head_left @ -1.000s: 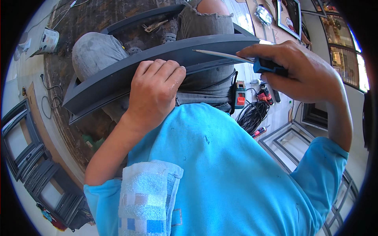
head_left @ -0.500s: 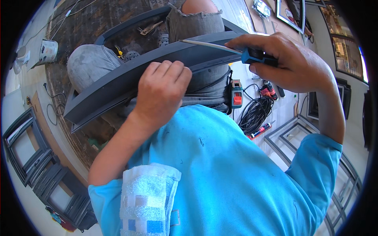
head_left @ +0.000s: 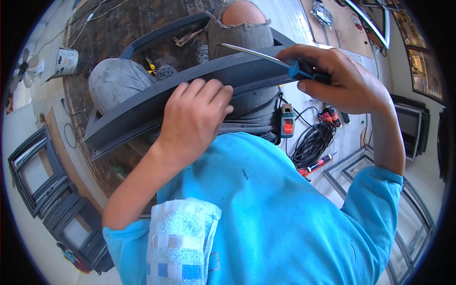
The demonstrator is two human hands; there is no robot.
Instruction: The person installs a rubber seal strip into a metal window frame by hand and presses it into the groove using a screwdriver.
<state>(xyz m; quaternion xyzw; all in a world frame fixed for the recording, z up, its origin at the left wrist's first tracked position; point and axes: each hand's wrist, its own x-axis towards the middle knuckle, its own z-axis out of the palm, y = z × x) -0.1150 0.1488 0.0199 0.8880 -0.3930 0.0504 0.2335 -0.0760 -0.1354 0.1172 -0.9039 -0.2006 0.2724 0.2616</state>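
Across my lap lies a dark grey window-type frame (head_left: 137, 102), its long near bar slanting from lower left to upper right. My left hand (head_left: 194, 116) is closed at that bar's near side, fingers bent over its edge; the fingertips are partly hidden. My right hand (head_left: 339, 76) grips a screwdriver (head_left: 297, 70) by its blue and black handle above the bar's right end. Its pale shaft points left over the bar, with the tip in front of my torn grey trouser knee.
A tape measure (head_left: 287, 121) sits at my waist. To the right lie a coiled black cable (head_left: 311, 147), a red and black tool (head_left: 328, 115) and a tube (head_left: 319, 164). More dark frames (head_left: 40, 171) lie at left; pliers (head_left: 189, 39) rest on the brown floor beyond.
The view has shifted slightly, so the frame and floor things sit farther right. The screwdriver's tip has risen a little past the bar's far edge. My left hand's thumb side has lifted slightly.
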